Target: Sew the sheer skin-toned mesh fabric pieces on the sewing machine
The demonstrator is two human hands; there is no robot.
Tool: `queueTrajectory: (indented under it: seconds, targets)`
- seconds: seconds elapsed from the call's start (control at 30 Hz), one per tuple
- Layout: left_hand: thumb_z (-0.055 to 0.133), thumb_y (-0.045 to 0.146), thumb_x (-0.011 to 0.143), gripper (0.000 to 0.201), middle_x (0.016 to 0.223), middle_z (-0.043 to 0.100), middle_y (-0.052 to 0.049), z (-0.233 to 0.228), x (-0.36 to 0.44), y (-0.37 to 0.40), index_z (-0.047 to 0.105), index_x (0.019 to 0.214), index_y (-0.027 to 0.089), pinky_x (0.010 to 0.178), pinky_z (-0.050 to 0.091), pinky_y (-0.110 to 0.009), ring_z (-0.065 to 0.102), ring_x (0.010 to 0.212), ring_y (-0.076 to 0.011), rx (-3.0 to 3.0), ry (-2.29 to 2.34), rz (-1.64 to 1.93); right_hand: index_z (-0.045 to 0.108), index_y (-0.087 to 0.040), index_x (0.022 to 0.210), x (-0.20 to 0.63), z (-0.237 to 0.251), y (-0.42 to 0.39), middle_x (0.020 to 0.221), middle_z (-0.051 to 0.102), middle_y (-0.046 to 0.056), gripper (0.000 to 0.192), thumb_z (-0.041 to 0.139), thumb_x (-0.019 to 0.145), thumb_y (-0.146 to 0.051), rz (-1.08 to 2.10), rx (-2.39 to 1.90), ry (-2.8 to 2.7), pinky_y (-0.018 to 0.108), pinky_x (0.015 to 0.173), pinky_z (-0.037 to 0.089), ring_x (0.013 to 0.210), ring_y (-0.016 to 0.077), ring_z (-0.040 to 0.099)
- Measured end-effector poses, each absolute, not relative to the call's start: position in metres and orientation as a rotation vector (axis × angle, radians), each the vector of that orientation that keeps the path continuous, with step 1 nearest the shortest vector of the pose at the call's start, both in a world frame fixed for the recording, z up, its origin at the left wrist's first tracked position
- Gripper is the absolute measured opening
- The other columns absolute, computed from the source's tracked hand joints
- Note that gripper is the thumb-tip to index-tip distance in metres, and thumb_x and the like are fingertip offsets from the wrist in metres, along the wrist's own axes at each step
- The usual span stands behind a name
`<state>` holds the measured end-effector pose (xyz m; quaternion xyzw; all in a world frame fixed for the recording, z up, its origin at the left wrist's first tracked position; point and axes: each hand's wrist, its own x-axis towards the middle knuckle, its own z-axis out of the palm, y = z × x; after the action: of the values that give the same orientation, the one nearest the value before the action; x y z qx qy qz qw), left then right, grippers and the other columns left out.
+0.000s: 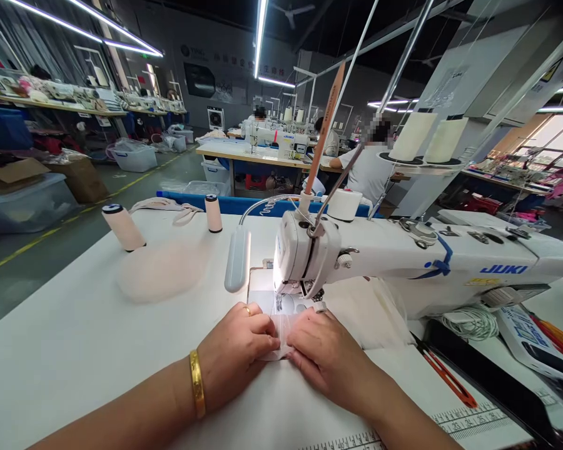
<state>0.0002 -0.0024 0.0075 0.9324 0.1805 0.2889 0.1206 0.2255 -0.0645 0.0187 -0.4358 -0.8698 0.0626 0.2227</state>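
Note:
A small piece of pale pink fabric (281, 328) lies just in front of the needle area of a white sewing machine (309, 250). My left hand (239, 344), with a gold bracelet at the wrist, pinches the fabric's left side, thumb and fingers together. On the right side my right hand (321, 347) holds the same fabric with bent fingers. Both hands rest low by the machine bed, a little apart from each other. A lamp (237, 259) on a bendy neck lights the needle. Part of the fabric is hidden under my fingers.
Two peach thread cones (213, 214) and a sheer peach fabric piece (162, 272) sit on the left of the table. More sheer fabric (368, 311) lies under the machine arm. Orange-handled snips (445, 375) and a black tray (492, 381) are at right. Co-workers sit beyond.

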Motion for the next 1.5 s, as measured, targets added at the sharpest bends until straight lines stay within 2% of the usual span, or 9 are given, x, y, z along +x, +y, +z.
queueTrajectory:
  seconds: [0.17,0.33,0.43,0.67,0.87,1.0,1.1,1.5]
  targets:
    - [0.057,0.008,0.093,0.025,0.088,0.074,-0.002,0.005,0.004,0.005,0.075,0.095,0.025,0.073,0.038,-0.035,0.057,0.077,-0.0206,2.777,0.564,0.897,0.049,-0.021,0.079,0.226,0.012,-0.06,0.077,0.058,0.0,0.024,0.05,0.103,-0.018,0.125,-1.26,-2.406,0.033,0.074,0.035,0.08,0.0198,0.051]
    - [0.051,0.009,0.097,0.027,0.085,0.073,-0.002,0.006,0.005,0.013,0.075,0.095,0.024,0.07,0.037,-0.034,0.056,0.075,-0.0201,2.828,0.577,0.919,0.057,-0.021,0.09,0.225,0.01,-0.057,0.088,0.064,0.002,0.011,0.056,0.099,-0.016,0.112,-1.316,-2.398,0.034,0.074,0.035,0.082,0.0213,0.054]
    - [0.051,0.011,0.098,0.027,0.086,0.073,-0.002,0.007,0.006,0.015,0.074,0.094,0.024,0.07,0.038,-0.034,0.056,0.075,-0.0204,2.847,0.583,0.925,0.059,-0.021,0.093,0.225,0.009,-0.057,0.092,0.066,0.002,0.012,0.055,0.1,-0.014,0.084,-1.323,-2.4,0.035,0.074,0.037,0.081,0.0211,0.054]
    - [0.049,0.005,0.095,0.027,0.096,0.076,-0.001,0.009,0.003,0.007,0.07,0.095,0.022,0.084,0.039,-0.039,0.063,0.09,-0.0214,2.829,0.465,0.918,0.062,-0.021,0.096,0.224,0.007,-0.058,0.093,0.066,0.004,0.014,0.052,0.1,-0.012,0.08,-1.289,-2.389,0.035,0.075,0.041,0.088,0.023,0.057]
    - [0.048,0.004,0.095,0.026,0.092,0.077,0.001,0.007,0.001,0.01,0.068,0.092,0.021,0.081,0.04,-0.038,0.064,0.079,-0.0181,2.834,0.473,0.901,0.062,-0.022,0.094,0.223,0.008,-0.057,0.09,0.066,0.005,0.016,0.051,0.1,-0.011,0.066,-1.297,-2.385,0.035,0.073,0.043,0.088,0.0236,0.058]
    - [0.051,0.006,0.096,0.023,0.093,0.078,0.0,0.007,0.003,0.014,0.069,0.091,0.02,0.082,0.041,-0.037,0.067,0.08,-0.0181,2.848,0.479,0.918,0.062,-0.023,0.096,0.222,0.006,-0.054,0.091,0.066,0.006,0.02,0.047,0.099,-0.009,0.042,-1.308,-2.364,0.035,0.069,0.043,0.087,0.0238,0.059]
    - [0.052,0.007,0.096,0.023,0.093,0.079,-0.001,0.007,0.004,0.017,0.069,0.09,0.02,0.083,0.043,-0.038,0.068,0.081,-0.0185,2.86,0.491,0.935,0.062,-0.022,0.098,0.222,0.004,-0.051,0.092,0.067,0.006,0.022,0.045,0.099,-0.008,0.032,-1.323,-2.347,0.036,0.072,0.045,0.089,0.0244,0.06]
    - [0.048,0.009,0.098,0.031,0.09,0.079,-0.002,0.008,0.006,0.029,0.074,0.086,0.02,0.077,0.048,-0.034,0.067,0.079,-0.0186,2.934,0.625,0.875,0.059,-0.023,0.097,0.221,0.002,-0.046,0.102,0.068,0.005,0.015,0.048,0.1,-0.013,0.1,-1.456,-2.306,0.036,0.07,0.045,0.085,0.0231,0.059]
